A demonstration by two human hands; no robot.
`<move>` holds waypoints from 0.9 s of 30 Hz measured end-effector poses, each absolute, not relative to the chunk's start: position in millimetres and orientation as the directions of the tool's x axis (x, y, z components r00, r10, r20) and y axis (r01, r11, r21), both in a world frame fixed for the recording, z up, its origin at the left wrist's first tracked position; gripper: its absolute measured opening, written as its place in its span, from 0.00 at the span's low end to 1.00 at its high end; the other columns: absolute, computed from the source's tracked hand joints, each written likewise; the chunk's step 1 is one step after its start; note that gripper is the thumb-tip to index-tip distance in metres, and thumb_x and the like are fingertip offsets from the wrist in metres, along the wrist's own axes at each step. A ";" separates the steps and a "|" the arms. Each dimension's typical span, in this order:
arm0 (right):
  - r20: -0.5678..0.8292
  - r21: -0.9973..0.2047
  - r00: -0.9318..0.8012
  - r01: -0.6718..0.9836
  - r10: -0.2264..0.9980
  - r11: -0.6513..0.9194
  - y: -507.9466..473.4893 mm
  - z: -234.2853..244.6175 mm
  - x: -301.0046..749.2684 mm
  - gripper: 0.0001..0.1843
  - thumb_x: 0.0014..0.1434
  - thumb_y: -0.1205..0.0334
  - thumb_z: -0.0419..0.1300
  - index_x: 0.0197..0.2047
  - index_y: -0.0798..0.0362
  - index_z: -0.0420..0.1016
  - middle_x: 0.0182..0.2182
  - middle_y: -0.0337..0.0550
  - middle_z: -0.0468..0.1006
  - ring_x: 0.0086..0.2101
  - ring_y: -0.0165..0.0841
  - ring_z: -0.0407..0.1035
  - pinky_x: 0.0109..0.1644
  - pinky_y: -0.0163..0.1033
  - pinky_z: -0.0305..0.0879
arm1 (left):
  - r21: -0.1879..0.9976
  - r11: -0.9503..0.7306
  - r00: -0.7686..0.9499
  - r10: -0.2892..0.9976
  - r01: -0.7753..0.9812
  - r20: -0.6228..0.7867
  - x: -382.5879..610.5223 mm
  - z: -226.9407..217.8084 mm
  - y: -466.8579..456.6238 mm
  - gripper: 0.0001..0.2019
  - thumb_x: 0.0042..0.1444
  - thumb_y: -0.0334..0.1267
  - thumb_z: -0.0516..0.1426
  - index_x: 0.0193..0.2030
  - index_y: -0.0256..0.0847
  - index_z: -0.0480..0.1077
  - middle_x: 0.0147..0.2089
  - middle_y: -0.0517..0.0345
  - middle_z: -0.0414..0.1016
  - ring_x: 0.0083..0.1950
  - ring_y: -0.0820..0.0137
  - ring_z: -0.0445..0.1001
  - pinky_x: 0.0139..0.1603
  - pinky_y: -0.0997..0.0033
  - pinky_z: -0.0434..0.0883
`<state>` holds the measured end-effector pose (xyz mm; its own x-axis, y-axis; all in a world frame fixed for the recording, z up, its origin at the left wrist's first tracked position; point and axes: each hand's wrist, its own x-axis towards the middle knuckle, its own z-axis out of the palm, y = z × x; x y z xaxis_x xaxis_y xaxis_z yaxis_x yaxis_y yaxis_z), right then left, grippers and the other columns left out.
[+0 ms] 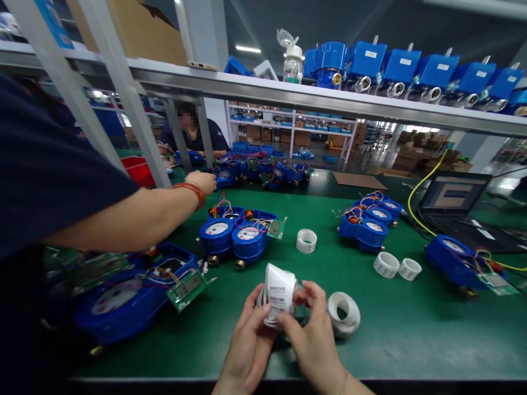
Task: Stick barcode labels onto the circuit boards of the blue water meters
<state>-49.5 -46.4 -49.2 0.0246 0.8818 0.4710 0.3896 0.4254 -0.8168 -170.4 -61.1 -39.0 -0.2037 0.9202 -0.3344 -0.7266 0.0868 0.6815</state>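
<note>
Label roll (282, 293): lower centre of the frame, between both hands, barcodes facing the wearer, probably so the print can be read.
Left hand (249, 340): grip pinching the roll between thumb and fingers, seemingly to steady it.
Right hand (315, 334): thumb on the roll's lower part, fingers curled alongside; cannot tell whether they pinch.
Spare roll (353, 318): on the worktop (395, 334), just beside the right hand, likely for easy reach.
</note>
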 end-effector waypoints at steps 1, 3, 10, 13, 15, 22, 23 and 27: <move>0.502 -0.777 -0.006 0.436 0.865 0.454 -46.7 -48.7 -48.7 0.33 0.56 0.71 0.63 0.61 0.51 0.55 0.43 0.46 0.77 0.43 0.40 0.74 0.48 0.45 0.70 | 0.676 0.088 -0.197 0.922 -0.732 -0.334 -169.3 -39.1 -61.4 0.28 0.53 0.28 0.62 0.61 0.41 0.61 0.47 0.49 0.79 0.41 0.67 0.79 0.43 0.69 0.74; 0.572 -0.662 -0.091 0.535 0.815 0.524 -46.1 -47.2 -45.3 0.30 0.61 0.71 0.58 0.63 0.53 0.52 0.46 0.51 0.77 0.44 0.41 0.73 0.48 0.47 0.69 | 0.664 0.092 -0.180 0.927 -0.742 -0.330 -168.1 -38.4 -61.6 0.27 0.53 0.28 0.61 0.60 0.41 0.62 0.48 0.49 0.79 0.43 0.65 0.79 0.44 0.68 0.74; 0.570 -0.373 -0.482 0.570 0.665 0.732 -38.4 -27.0 -26.9 0.27 0.60 0.79 0.53 0.59 0.47 0.65 0.38 0.44 0.80 0.39 0.41 0.70 0.42 0.46 0.60 | 0.633 0.121 -0.120 0.938 -0.765 -0.324 -177.0 -29.7 -64.3 0.23 0.58 0.32 0.59 0.60 0.42 0.63 0.49 0.50 0.79 0.46 0.62 0.78 0.46 0.62 0.74; 0.526 -0.313 -0.575 0.555 0.627 0.771 -37.5 -19.1 -24.8 0.25 0.60 0.77 0.57 0.58 0.48 0.67 0.39 0.46 0.82 0.39 0.44 0.68 0.42 0.47 0.60 | 0.622 0.135 -0.102 0.938 -0.771 -0.331 -182.1 -27.5 -66.6 0.23 0.59 0.33 0.58 0.61 0.42 0.63 0.50 0.48 0.78 0.48 0.60 0.77 0.46 0.61 0.74; 0.504 -0.304 -0.599 0.551 0.622 0.777 -37.6 -17.9 -25.5 0.24 0.60 0.76 0.58 0.58 0.48 0.68 0.39 0.47 0.82 0.38 0.44 0.67 0.41 0.47 0.61 | 0.623 0.129 -0.114 0.935 -0.772 -0.335 -183.9 -27.9 -67.4 0.23 0.59 0.33 0.58 0.61 0.42 0.63 0.51 0.48 0.78 0.48 0.61 0.77 0.47 0.63 0.73; 0.489 -0.498 -0.524 0.489 0.698 0.716 -32.2 -33.2 -24.6 0.30 0.60 0.82 0.50 0.61 0.48 0.64 0.37 0.44 0.76 0.36 0.37 0.70 0.40 0.40 0.70 | 0.607 0.090 -0.176 0.915 -0.789 -0.364 -190.7 -32.4 -63.5 0.22 0.52 0.27 0.60 0.55 0.39 0.68 0.44 0.52 0.79 0.44 0.65 0.77 0.49 0.68 0.71; 0.486 -0.541 -0.488 0.484 0.725 0.688 -30.8 -35.6 -23.7 0.31 0.60 0.82 0.48 0.62 0.50 0.62 0.38 0.45 0.75 0.36 0.36 0.70 0.40 0.39 0.71 | 0.594 0.084 -0.177 0.913 -0.800 -0.366 -192.9 -31.9 -63.0 0.21 0.51 0.27 0.60 0.54 0.38 0.69 0.43 0.52 0.79 0.43 0.65 0.77 0.48 0.67 0.71; 0.454 -0.663 -0.410 0.438 0.791 0.607 -28.4 -42.1 -22.0 0.30 0.60 0.82 0.45 0.61 0.51 0.64 0.39 0.46 0.72 0.38 0.36 0.70 0.43 0.42 0.72 | 0.560 0.086 -0.169 0.906 -0.824 -0.388 -200.7 -26.6 -62.0 0.17 0.55 0.34 0.60 0.52 0.37 0.70 0.41 0.51 0.78 0.40 0.65 0.76 0.47 0.65 0.72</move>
